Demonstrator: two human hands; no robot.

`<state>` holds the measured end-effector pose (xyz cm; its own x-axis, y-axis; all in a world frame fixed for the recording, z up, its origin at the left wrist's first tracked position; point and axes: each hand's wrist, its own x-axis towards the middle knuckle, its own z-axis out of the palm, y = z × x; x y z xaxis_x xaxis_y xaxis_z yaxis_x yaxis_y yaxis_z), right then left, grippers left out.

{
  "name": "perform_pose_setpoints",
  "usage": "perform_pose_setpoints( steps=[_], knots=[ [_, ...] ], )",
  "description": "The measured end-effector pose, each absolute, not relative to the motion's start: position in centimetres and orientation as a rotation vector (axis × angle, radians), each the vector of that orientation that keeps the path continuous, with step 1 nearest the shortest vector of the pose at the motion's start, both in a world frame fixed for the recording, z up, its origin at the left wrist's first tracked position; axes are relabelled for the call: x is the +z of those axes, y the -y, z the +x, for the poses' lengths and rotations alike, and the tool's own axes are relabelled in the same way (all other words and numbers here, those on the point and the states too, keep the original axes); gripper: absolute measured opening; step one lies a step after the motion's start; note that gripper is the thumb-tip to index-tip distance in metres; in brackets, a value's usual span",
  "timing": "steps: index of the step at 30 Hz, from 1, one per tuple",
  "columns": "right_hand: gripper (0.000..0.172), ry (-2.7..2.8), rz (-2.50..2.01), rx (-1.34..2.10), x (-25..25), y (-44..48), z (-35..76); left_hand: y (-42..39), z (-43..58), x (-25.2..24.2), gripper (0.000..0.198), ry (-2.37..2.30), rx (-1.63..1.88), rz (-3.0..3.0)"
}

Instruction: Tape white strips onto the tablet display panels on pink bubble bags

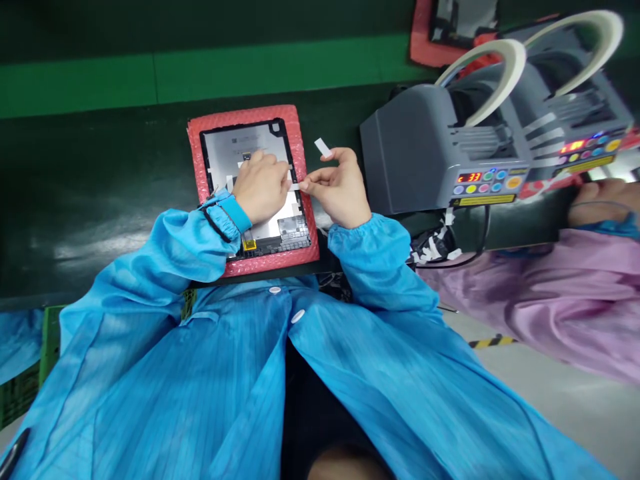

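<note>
Head view: nearer tape dispenser (413, 153), wearer's one o'clock, holds white roll (517, 63). Silver-backed tablet panel (225, 150) lies at twelve on pink bubble wrap (270, 260). Left hand (263, 187) curled over it, grip unclear; right hand (343, 190) pinches white strip (295, 187).

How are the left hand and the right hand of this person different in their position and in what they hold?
The left hand lies over the open device, back upward; the right hand is beside its right edge.
The right hand pinches one white strip and bears a second strip higher up; the left hand's grip is hidden.
Both hands are bare and come out of blue sleeves.
</note>
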<state>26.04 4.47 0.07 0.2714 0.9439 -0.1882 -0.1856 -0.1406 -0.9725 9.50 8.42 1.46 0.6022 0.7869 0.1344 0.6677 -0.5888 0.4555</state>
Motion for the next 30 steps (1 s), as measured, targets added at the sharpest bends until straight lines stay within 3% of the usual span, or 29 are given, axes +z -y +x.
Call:
perform_pose_setpoints(
  steps=[17,23,30],
  knots=[
    [0.05,0.879,-1.378,1.197,-2.2,-6.1,27.0,-8.1,10.0,1.4,0.022,-1.196,0.39,2.508],
    [0.061,0.983,-1.385,1.173,-3.1,-5.9,28.2,-9.3,9.1,1.1,0.025,-1.229,0.37,2.471],
    [0.04,1.18,-1.336,1.154,0.3,-4.4,28.6,-11.6,7.8,3.0,0.033,-1.027,0.565,2.386]
  ],
)
